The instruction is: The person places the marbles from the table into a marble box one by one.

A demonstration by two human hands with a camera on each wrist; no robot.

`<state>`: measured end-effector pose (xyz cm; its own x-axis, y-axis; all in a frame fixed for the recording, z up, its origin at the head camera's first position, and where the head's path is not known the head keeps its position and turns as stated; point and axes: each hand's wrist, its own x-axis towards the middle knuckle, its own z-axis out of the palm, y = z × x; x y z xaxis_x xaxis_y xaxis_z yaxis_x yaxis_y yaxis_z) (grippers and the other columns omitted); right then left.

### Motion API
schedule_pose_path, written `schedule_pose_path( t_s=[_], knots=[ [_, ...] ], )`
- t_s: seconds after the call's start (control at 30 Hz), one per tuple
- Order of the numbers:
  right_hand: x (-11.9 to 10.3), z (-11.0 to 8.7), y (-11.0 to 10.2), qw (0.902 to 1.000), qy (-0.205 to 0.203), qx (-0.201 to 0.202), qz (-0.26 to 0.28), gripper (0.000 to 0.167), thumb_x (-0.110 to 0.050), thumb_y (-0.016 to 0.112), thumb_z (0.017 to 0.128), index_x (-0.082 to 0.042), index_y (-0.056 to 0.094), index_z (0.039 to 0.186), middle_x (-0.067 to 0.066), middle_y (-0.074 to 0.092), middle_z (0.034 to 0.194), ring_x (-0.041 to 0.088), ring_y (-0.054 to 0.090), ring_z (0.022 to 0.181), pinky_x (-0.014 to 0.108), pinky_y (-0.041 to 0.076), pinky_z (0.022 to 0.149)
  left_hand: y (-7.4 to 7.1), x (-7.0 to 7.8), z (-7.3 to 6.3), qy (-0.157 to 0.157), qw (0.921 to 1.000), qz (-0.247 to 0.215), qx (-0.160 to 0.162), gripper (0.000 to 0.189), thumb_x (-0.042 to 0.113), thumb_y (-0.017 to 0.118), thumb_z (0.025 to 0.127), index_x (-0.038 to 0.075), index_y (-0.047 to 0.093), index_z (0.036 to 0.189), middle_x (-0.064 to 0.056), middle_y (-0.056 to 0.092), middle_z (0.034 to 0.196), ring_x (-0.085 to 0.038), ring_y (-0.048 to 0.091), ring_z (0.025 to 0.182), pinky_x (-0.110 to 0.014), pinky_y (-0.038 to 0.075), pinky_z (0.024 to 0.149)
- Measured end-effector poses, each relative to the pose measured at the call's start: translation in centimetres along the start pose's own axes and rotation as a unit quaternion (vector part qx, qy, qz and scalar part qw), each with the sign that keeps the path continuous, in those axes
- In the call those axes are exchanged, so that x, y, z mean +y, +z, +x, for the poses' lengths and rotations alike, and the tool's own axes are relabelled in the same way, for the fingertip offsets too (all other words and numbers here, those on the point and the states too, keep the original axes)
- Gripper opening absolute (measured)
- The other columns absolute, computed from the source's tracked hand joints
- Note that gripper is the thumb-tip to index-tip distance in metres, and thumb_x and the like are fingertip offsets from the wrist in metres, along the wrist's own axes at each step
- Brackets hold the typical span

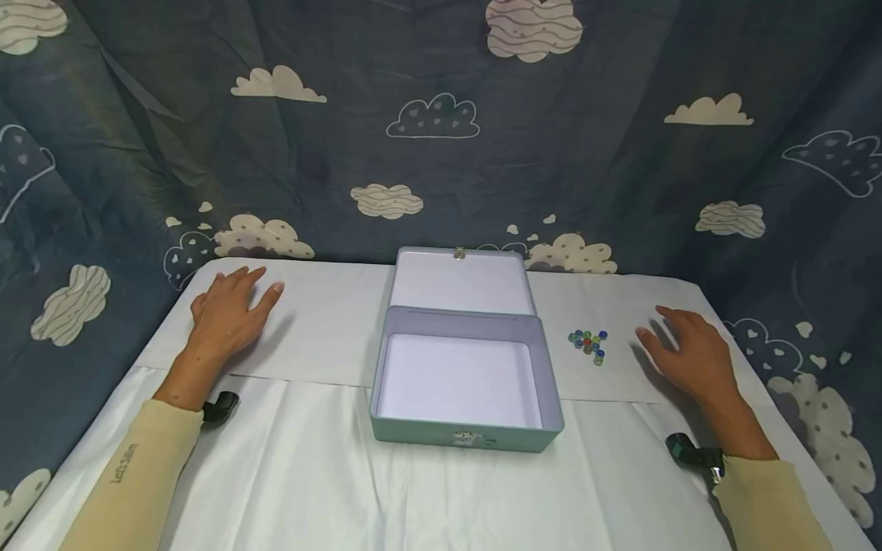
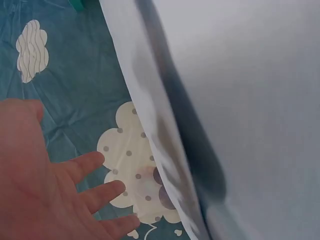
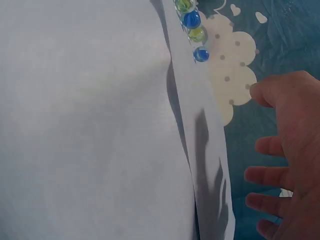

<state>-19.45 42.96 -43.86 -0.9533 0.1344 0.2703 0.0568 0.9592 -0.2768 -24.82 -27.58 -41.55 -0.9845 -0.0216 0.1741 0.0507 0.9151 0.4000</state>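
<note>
Apparently little is done yet: the rectangular green tin box (image 1: 427, 432) stands on the white-clothed counter (image 1: 310, 459), small multicoloured glass marbles (image 1: 587, 342) lying outside to its right, untouched. Well apart, the right hand (image 1: 689, 356) and left hand (image 1: 229, 315) flank the box, fingers loosely extended, holding nothing. Behind it, its pale lid (image 1: 462, 283) lies open.

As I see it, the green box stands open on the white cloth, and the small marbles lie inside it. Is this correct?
Not quite: the marbles are not inside the box. The head view shows them on the white cloth, between the box and the right hand. The box does stand open on the cloth.
</note>
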Motion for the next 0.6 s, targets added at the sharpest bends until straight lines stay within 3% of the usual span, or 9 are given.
schedule_pose_path(
  t_s=[0.27, 0.6],
  knots=[
    [-1.3, 0.3, 0.3, 0.9995, -0.01, 0.012, 0.027, 0.062, -0.043, 0.06, 0.106, 0.001, 0.055, 0.149, 0.035, 0.051, 0.148, 0.059, 0.045, 0.136, 0.079, 0.036, 0.111, 0.0, 0.2, 0.0, 0.009, 1.0, 0.001, 0.001, 0.081, 0.065, 0.034, 0.109, 0.003, 0.04, 0.161, -0.034, 0.033, 0.164, -0.058, 0.024, 0.152, -0.085, 0.022, 0.113],
    [-2.3, -0.2, -0.1, 0.9983, -0.028, 0.007, 0.05, 0.051, -0.033, 0.062, 0.105, 0.001, 0.059, 0.144, 0.033, 0.054, 0.144, 0.057, 0.046, 0.135, 0.078, 0.037, 0.111, 0.5, 2.0, -0.2, 0.021, 0.9989, -0.038, -0.016, 0.079, 0.063, 0.035, 0.11, 0.003, 0.042, 0.16, -0.031, 0.036, 0.163, -0.055, 0.03, 0.15, -0.082, 0.024, 0.115]
  ],
)
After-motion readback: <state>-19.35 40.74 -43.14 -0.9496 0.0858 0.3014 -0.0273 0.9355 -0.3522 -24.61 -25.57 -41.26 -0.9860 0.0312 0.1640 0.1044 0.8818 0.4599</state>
